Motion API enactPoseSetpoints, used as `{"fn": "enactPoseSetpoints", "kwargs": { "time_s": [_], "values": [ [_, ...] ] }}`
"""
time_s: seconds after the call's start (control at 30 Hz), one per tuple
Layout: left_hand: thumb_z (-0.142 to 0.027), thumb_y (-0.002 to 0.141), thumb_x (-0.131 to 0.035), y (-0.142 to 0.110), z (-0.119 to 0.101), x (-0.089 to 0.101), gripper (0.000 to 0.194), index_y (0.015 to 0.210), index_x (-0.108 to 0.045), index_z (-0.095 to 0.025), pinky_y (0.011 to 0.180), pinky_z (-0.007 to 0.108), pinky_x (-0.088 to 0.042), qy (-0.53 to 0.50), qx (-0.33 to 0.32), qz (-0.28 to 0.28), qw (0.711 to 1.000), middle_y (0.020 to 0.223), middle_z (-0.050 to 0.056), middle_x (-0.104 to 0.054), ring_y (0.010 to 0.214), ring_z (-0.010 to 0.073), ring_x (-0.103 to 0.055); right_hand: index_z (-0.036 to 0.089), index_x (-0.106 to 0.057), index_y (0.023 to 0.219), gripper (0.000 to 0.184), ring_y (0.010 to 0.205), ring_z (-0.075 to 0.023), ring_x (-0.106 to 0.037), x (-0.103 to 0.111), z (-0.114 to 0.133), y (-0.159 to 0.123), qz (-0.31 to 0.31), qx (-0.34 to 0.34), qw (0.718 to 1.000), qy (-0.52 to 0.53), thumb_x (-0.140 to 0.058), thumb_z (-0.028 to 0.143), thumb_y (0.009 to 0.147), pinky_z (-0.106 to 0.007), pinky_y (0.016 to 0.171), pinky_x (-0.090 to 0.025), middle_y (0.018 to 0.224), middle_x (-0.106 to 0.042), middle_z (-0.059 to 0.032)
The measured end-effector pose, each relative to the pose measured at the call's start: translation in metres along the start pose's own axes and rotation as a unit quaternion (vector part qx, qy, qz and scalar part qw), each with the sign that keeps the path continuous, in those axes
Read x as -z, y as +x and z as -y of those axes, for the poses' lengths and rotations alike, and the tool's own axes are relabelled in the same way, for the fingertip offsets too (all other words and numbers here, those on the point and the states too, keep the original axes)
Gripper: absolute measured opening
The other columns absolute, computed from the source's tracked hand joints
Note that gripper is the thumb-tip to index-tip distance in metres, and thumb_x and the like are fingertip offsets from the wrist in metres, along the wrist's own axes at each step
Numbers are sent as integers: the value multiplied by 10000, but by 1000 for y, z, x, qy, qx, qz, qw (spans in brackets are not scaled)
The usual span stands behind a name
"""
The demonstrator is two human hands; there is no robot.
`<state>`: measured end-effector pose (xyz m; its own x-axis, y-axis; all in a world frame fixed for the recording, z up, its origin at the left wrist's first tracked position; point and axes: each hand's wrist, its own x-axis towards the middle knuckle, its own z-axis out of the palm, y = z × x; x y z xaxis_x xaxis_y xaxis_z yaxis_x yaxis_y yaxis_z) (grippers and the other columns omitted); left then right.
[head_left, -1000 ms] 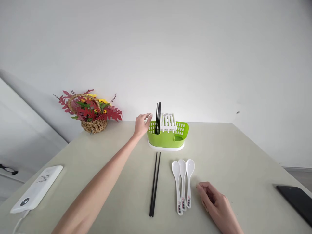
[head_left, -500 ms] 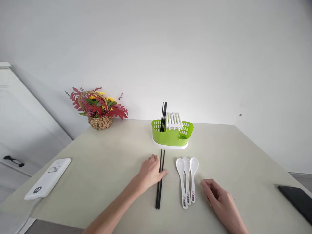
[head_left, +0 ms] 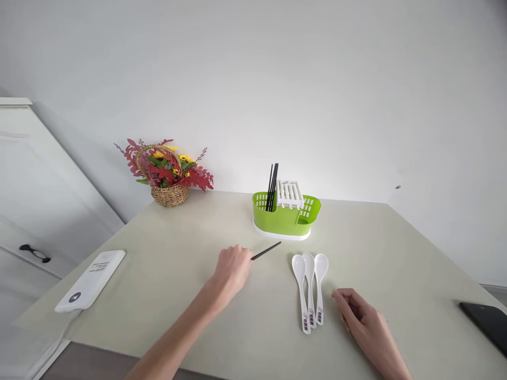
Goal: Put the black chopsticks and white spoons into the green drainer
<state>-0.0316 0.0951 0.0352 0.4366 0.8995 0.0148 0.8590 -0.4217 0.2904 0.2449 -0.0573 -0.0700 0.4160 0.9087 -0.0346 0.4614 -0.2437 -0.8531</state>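
Note:
My left hand (head_left: pixel 233 266) is closed around the black chopsticks (head_left: pixel 266 251). Their tips stick out to the right of the fist, slanting up, and the rest is hidden by the hand. Behind them stands a green plastic cutlery holder (head_left: pixel 277 222) with a white slotted top and a white base. More black chopsticks (head_left: pixel 271 187) lean upright in its left compartment. Three white spoons (head_left: pixel 302 290) lie side by side on the table, bowls pointing away from me. Just right of them my right hand (head_left: pixel 362 319) rests on the table, fingers curled in and holding nothing visible.
A wicker basket (head_left: pixel 170 196) of red and yellow artificial flowers stands at the back left. At the left lies a white power bank (head_left: pixel 93 279) with a cable. A black phone (head_left: pixel 485 323) lies near the right edge. The wall closes off the table's back.
My left hand came back from the holder, closed on the two chopsticks lying on the table, and turned them aslant. My right hand stays by the spoons. The view has shifted slightly left.

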Motion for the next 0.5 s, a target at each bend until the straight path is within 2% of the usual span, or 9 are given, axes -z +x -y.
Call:
{"fn": "enactPoseSetpoints", "kwargs": {
  "time_s": [0.1,0.17,0.23,0.33,0.5],
  "values": [
    [-394,953,-596,-7,4,22,257,790,-767,-293,674,327,-504,-163,-30,-61,984,689,36,-733,689,256,-718,236,-673,885,507,578,-147,-405,0,2,-1,-5,4,1000,8,-511,716,913,-261,555,-360,607,-433,49],
    [-494,950,-616,-13,3,32,263,873,-796,-319,750,325,-568,-301,-49,-103,947,836,20,-797,833,270,-765,233,-668,886,520,566,-149,-412,0,6,-2,-3,6,1000,22,-506,727,913,-265,548,-368,598,-432,49],
    [-526,934,-643,-18,2,35,269,915,-810,-316,834,334,-603,-383,-54,-127,913,952,14,-816,947,283,-776,231,-659,880,528,564,-150,-419,-2,15,-6,3,9,999,34,-504,734,915,-265,543,-372,596,-427,48],
    [-511,928,-666,-22,3,27,254,939,-816,-306,904,361,-619,-414,-46,-138,899,1003,14,-818,970,281,-781,234,-639,853,522,576,-146,-404,-7,33,-15,3,30,998,51,-492,729,934,-262,533,-350,614,-417,43],
    [-491,939,-668,-23,12,4,243,969,-806,-293,949,380,-622,-413,-43,-142,898,1029,17,-819,971,268,-785,239,-613,836,469,593,-139,-431,-25,63,-25,44,74,993,86,-498,671,977,-251,519,-331,635,-467,30]
  ]
}}
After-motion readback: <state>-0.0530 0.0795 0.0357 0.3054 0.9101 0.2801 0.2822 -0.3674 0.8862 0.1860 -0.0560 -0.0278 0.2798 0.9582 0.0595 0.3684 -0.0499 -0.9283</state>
